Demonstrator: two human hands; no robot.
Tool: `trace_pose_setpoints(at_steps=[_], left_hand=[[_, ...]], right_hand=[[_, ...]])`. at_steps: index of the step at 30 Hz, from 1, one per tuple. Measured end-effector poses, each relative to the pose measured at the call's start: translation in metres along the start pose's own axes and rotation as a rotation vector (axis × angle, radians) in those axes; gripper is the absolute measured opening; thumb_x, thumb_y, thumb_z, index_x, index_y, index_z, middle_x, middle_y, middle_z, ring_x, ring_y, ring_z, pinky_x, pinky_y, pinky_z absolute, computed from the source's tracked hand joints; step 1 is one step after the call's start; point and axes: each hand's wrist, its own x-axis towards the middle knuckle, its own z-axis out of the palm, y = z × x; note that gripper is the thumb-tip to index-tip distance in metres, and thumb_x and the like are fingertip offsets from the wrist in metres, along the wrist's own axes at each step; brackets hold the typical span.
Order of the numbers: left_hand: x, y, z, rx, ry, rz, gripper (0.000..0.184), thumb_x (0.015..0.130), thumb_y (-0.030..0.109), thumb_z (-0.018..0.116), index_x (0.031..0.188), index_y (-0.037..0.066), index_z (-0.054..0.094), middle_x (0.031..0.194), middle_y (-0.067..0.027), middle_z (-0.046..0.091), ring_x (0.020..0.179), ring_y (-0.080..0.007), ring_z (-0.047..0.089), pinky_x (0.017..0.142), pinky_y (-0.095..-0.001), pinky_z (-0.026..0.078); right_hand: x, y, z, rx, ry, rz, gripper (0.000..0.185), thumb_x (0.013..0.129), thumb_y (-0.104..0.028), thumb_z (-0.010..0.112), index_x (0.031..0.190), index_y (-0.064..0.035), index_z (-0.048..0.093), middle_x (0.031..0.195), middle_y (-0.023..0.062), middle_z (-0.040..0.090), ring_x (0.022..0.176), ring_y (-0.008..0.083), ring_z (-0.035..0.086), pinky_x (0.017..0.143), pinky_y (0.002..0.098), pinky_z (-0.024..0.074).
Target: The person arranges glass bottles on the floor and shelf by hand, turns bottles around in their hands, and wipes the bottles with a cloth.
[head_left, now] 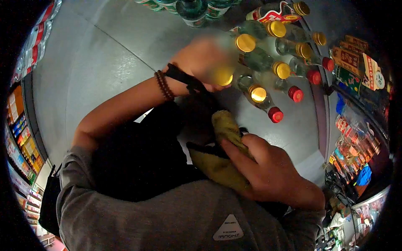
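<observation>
My left hand (199,58), wearing a beaded bracelet (164,85) and a black strap, reaches into the near side of a group of glass bottles. It is closed around a bottle with a gold cap (225,78); blur hides most of its fingers and the bottle's body. Lower down, in front of my torso, my right hand (270,167) grips a yellow-green cloth (222,165), bunched up with one end pointing toward the bottles. Just right of my left hand stand clear bottles with gold caps (258,94) and red caps (275,114).
More green-tinted bottles (191,12) stand at the top on the grey floor (104,54). Stocked shelves (23,134) run along the left. To the right are cartons (347,58) and packed goods (356,138). Plastic-wrapped packs (37,42) lie at the upper left.
</observation>
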Motion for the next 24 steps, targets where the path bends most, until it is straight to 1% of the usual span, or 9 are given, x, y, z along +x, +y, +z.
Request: trace_pose_setpoints(at_steps=[4,6,8,11,13,16,18,19,24], left_hand=[[0.014,0.017,-0.026,-0.006,-0.009,0.001,0.055,0.06,0.028,0.082,0.107,0.008,0.06,0.095,-0.0099,0.053,0.082,-0.0286,0.055,0.073,-0.034,0.047],[0.022,0.024,-0.038,0.061,0.001,0.267,0.058,0.059,0.031,0.082,0.106,0.006,0.06,0.094,-0.0095,0.054,0.081,-0.0283,0.055,0.07,-0.0344,0.046],[0.036,0.034,-0.043,0.079,0.012,0.344,0.055,0.059,0.03,0.08,0.105,0.007,0.061,0.093,-0.0091,0.055,0.08,-0.0271,0.055,0.068,-0.035,0.044],[0.053,0.049,-0.049,0.134,-0.17,0.45,0.046,0.062,0.023,0.067,0.104,0.008,0.063,0.098,-0.0074,0.056,0.084,-0.025,0.055,0.071,-0.0366,0.043],[0.056,0.051,-0.043,0.195,-0.202,0.446,0.044,0.062,0.022,0.066,0.104,0.008,0.063,0.099,-0.0066,0.056,0.086,-0.0247,0.054,0.073,-0.0368,0.042],[0.058,0.055,-0.04,0.27,-0.279,0.428,0.043,0.062,0.019,0.064,0.104,0.008,0.063,0.1,-0.0051,0.057,0.091,-0.0238,0.054,0.077,-0.0369,0.042],[0.06,0.057,-0.038,0.286,-0.321,0.415,0.043,0.061,0.018,0.063,0.103,0.008,0.063,0.1,-0.0045,0.057,0.093,-0.0233,0.054,0.08,-0.0368,0.042],[0.061,0.058,-0.037,0.317,-0.347,0.417,0.043,0.061,0.017,0.063,0.103,0.009,0.063,0.101,-0.0043,0.057,0.095,-0.0232,0.053,0.082,-0.0368,0.042],[0.066,0.061,-0.031,0.265,-0.427,0.366,0.042,0.061,0.014,0.063,0.102,0.009,0.063,0.102,-0.0043,0.057,0.098,-0.0237,0.053,0.087,-0.0383,0.041]], right_hand=[[-0.021,0.002,-0.015,-0.139,0.138,-0.019,0.068,0.061,-0.027,0.076,0.121,-0.0032,0.055,0.1,0.0151,0.048,0.081,0.0278,0.056,0.064,0.0352,0.0494],[-0.025,0.006,-0.013,-0.227,0.181,-0.054,0.066,0.06,-0.027,0.076,0.119,-0.0043,0.057,0.098,0.0133,0.049,0.079,0.0263,0.056,0.064,0.0347,0.049],[-0.025,0.011,-0.004,-0.366,0.463,-0.108,0.063,0.061,-0.025,0.076,0.118,-0.0056,0.058,0.094,0.0116,0.049,0.076,0.0248,0.056,0.06,0.0334,0.0481],[-0.02,0.022,-0.001,-0.35,0.506,-0.235,0.058,0.061,-0.022,0.075,0.114,-0.0044,0.06,0.094,0.0113,0.049,0.076,0.0252,0.056,0.06,0.0332,0.0486],[-0.019,0.025,0.001,-0.351,0.516,-0.306,0.057,0.061,-0.021,0.074,0.113,-0.004,0.061,0.095,0.0113,0.049,0.077,0.0256,0.056,0.061,0.0336,0.0489],[-0.015,0.021,0.003,-0.347,0.545,-0.253,0.055,0.06,-0.018,0.073,0.112,-0.0041,0.061,0.098,0.0116,0.048,0.08,0.0269,0.056,0.064,0.0344,0.0495],[-0.008,0.018,0.003,-0.357,0.533,-0.074,0.059,0.058,-0.014,0.072,0.115,-0.0052,0.06,0.101,0.012,0.047,0.081,0.0275,0.056,0.064,0.0341,0.0501],[-0.007,0.018,0.002,-0.314,0.452,0.004,0.068,0.055,-0.012,0.073,0.121,-0.0061,0.055,0.105,0.0127,0.046,0.086,0.0286,0.055,0.066,0.0346,0.0509],[0.004,0.023,0.002,-0.373,0.392,0.137,0.083,0.051,-0.013,0.076,0.129,-0.0076,0.047,0.11,0.0143,0.043,0.094,0.0319,0.053,0.068,0.0371,0.0517]])
